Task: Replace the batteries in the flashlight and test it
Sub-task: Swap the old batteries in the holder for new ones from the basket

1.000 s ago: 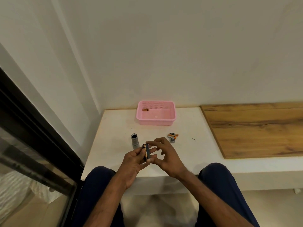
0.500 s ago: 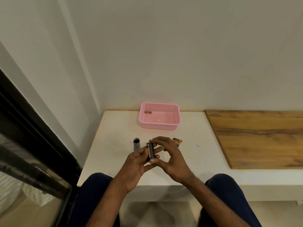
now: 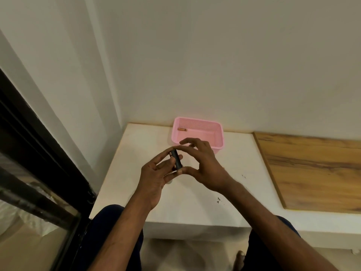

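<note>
Above the table, both hands pinch a dark holder: left hand, right hand; right hides the basket front, battery inside.

We see bare forearms with no sleeves showing, no rings or watch visible on either of the hands, and dark navy trousers covering both knees (plain fabric, unmarked).

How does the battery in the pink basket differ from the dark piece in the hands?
The battery is slim, copper-coloured and lies flat and untouched in the pink basket. The dark piece is thicker, nearly black, and held tilted above the table between the left hand and right hand. Both are cylindrical.
</note>
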